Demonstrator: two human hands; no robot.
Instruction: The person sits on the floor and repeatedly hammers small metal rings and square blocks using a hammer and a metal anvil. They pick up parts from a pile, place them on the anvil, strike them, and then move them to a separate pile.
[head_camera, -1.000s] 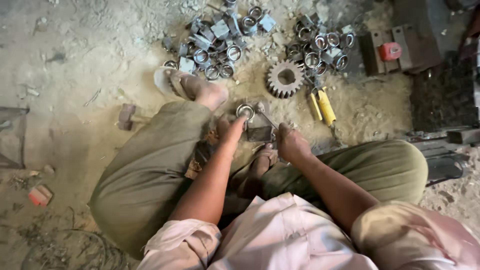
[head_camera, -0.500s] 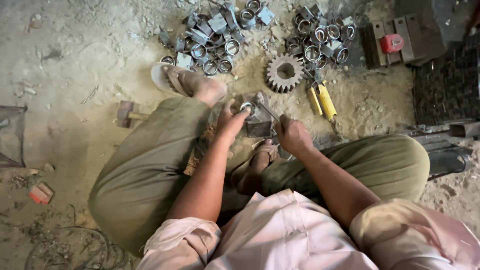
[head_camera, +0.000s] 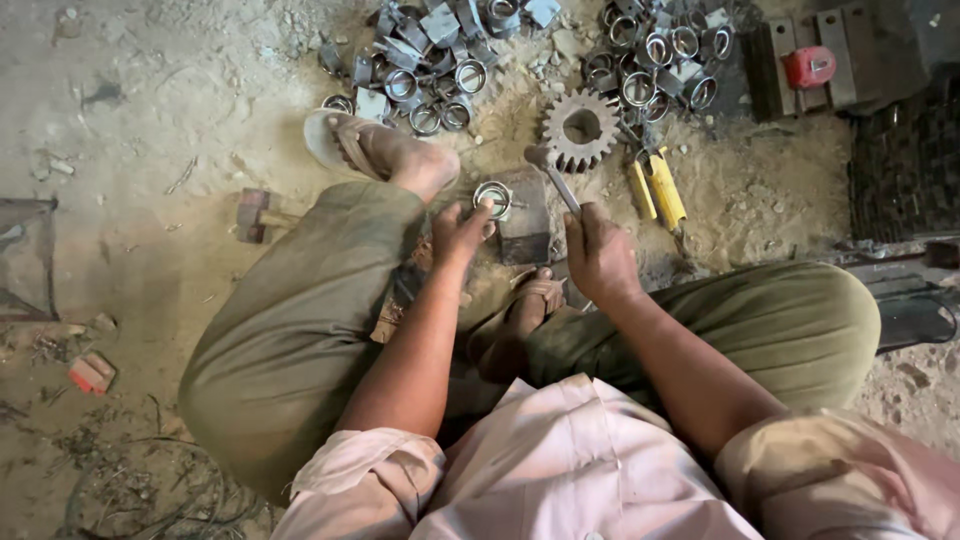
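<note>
Left hand (head_camera: 460, 232) pinching small round metal ring (head_camera: 492, 198) on dark steel block (head_camera: 527, 215); right hand (head_camera: 598, 250) clamped on slim metal hammer (head_camera: 556, 178).
One toothed steel gear (head_camera: 580, 128), two yellow-handled tools (head_camera: 656, 190), two ring heaps.

Small metal ring (head_camera: 492, 197), shiny, round, lying flat on top of the dark steel block (head_camera: 527, 218) at its left edge. Hammer (head_camera: 553, 175), slim metal shaft, raised slanted over the block, head beyond its far edge.
</note>
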